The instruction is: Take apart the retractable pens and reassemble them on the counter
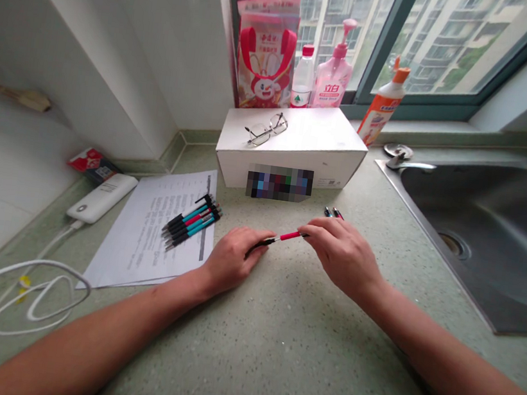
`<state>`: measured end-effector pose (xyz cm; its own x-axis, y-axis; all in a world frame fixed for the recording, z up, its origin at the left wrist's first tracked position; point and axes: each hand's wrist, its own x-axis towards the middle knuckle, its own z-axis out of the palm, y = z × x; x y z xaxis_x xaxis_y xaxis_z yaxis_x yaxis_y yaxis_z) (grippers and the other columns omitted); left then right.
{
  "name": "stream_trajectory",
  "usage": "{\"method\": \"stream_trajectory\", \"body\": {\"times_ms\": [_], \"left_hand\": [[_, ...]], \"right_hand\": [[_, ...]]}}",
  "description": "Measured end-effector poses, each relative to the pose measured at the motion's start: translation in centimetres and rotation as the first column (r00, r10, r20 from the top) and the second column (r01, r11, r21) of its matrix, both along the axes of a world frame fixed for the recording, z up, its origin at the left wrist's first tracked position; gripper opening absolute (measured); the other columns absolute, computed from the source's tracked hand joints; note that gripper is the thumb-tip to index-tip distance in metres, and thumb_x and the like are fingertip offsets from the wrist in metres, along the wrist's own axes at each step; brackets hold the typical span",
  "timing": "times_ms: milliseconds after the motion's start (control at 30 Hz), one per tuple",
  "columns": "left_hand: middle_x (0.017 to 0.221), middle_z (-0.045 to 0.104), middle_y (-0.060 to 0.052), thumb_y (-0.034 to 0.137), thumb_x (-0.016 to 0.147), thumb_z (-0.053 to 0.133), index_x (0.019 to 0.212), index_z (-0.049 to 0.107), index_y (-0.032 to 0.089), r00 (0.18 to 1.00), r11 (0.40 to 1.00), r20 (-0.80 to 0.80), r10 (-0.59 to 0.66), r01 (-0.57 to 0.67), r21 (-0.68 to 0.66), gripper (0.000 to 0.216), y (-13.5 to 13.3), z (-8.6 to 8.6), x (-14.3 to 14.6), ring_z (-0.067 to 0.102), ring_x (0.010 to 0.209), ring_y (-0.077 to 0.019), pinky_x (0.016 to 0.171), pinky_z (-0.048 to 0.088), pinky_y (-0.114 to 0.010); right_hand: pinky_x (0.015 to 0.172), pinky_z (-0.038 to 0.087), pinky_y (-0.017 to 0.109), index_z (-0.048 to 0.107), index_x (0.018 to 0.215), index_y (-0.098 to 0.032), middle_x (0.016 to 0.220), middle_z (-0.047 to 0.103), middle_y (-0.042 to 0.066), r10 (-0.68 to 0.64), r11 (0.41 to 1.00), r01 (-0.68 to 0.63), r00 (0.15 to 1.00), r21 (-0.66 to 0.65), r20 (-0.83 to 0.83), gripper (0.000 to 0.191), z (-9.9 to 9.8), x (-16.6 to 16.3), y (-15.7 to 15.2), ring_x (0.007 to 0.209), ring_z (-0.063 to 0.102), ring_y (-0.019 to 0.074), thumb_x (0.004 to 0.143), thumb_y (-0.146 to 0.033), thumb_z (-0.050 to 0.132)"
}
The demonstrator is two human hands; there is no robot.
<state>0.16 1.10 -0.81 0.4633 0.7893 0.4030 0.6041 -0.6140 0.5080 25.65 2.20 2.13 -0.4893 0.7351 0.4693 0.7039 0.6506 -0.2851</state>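
Between my two hands is a pen with a red barrel (290,235) and a black grip end (264,243); a thin, paler section shows between the two parts. My left hand (232,257) pinches the black end. Closed on the far end of the red barrel is my right hand (346,254), its fingertips covering that end. Just beyond the right hand lie a couple of pens (332,212), partly hidden by it. To the left, several blue, black and red pens (193,222) lie side by side on printed paper sheets (142,233).
A white box (296,134) carrying eyeglasses (267,130) stands at the back. Behind it are a gift bag (265,62), a small bottle (303,76) and a pump bottle (333,74). A metal sink (484,220) is at right; a white power bank (103,197) with cable is at left.
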Motion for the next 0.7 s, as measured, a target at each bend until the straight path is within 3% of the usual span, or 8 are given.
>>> {"method": "stream_trajectory", "body": {"times_ms": [200, 333, 467, 700], "left_hand": [[0.094, 0.074, -0.007, 0.02, 0.097, 0.056, 0.111, 0.069, 0.019, 1.0, 1.0, -0.001, 0.027, -0.027, 0.016, 0.019, 0.0, 0.0, -0.1, 0.067, 0.084, -0.021, 0.08, 0.054, -0.039], [0.089, 0.074, -0.006, 0.02, 0.096, 0.056, 0.104, 0.069, 0.019, 0.981, 0.987, 0.106, 0.163, -0.161, -0.023, 0.016, 0.2, -0.2, -0.4, 0.068, 0.083, -0.0194, 0.08, 0.055, -0.036], [0.088, 0.073, -0.005, 0.019, 0.094, 0.058, 0.102, 0.069, 0.018, 0.964, 0.97, 0.11, 0.242, -0.242, -0.017, 0.013, 0.5, -0.3, -0.5, 0.068, 0.083, -0.0196, 0.079, 0.055, -0.036], [0.095, 0.07, -0.006, 0.019, 0.096, 0.058, 0.105, 0.069, 0.019, 0.988, 0.989, -0.062, 0.144, -0.142, 0.029, 0.015, 0.7, -0.8, -0.2, 0.063, 0.09, -0.022, 0.084, 0.054, -0.041]], "right_hand": [[0.08, 0.05, 0.042, 0.07, 0.109, -0.02, 0.107, 0.073, 0.012, -0.004, 0.999, 0.005, 1.0, -0.033, 0.026, 0.027, -0.5, 0.0, 0.2, 0.094, 0.067, 0.0254, 0.103, -0.026, 0.044], [0.076, 0.051, 0.042, 0.068, 0.113, -0.02, 0.105, 0.074, 0.012, -0.143, 0.985, 0.147, 0.988, -0.09, 0.05, 0.027, -0.8, 0.7, 0.6, 0.089, 0.069, 0.0266, 0.1, -0.025, 0.045], [0.069, 0.05, 0.039, 0.067, 0.113, -0.021, 0.103, 0.075, 0.011, -0.254, 0.957, 0.257, 0.966, -0.132, 0.041, 0.026, -1.0, 1.1, 0.9, 0.082, 0.069, 0.0255, 0.099, -0.028, 0.046], [0.079, 0.05, 0.04, 0.07, 0.108, -0.021, 0.104, 0.07, 0.011, 0.043, 0.996, -0.032, 0.992, -0.085, 0.122, 0.026, -0.8, 0.7, 0.8, 0.09, 0.064, 0.0246, 0.1, -0.021, 0.045]]}}
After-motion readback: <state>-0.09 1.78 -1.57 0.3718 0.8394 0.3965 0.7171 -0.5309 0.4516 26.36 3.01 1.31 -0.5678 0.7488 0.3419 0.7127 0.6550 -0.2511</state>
